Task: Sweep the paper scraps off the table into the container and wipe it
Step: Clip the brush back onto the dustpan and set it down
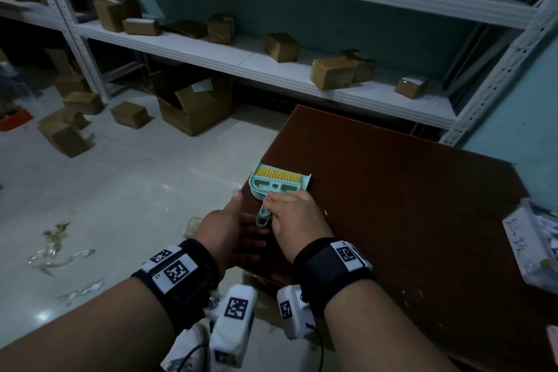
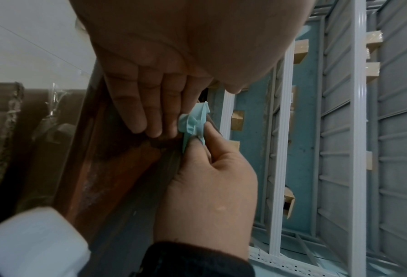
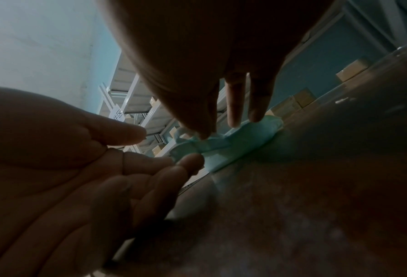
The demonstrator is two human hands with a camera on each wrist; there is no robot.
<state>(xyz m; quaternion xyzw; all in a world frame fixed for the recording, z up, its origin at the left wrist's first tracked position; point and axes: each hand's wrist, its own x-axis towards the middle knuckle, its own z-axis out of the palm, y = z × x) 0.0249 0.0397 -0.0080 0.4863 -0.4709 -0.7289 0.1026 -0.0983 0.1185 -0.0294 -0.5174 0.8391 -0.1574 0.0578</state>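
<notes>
1. The mint-green plastic dustpan with its yellow-bristled brush nested inside [image 1: 279, 183] lies flat at the left edge of the dark reddish-brown wooden table [image 1: 407, 205]. A careless tug could slide it off onto the floor.
2. The right hand [image 1: 294, 214] has thumb and fingers pinched on the set's handle. If only the brush lifts, the pan may skid.
3. The left hand [image 1: 225, 226] lies flat beside the handle, fingers straight against the table edge, holding nothing.
4. The white container of paper scraps [image 1: 534, 246] sits well apart at the right edge, so any swept scraps would have far to travel.
</notes>
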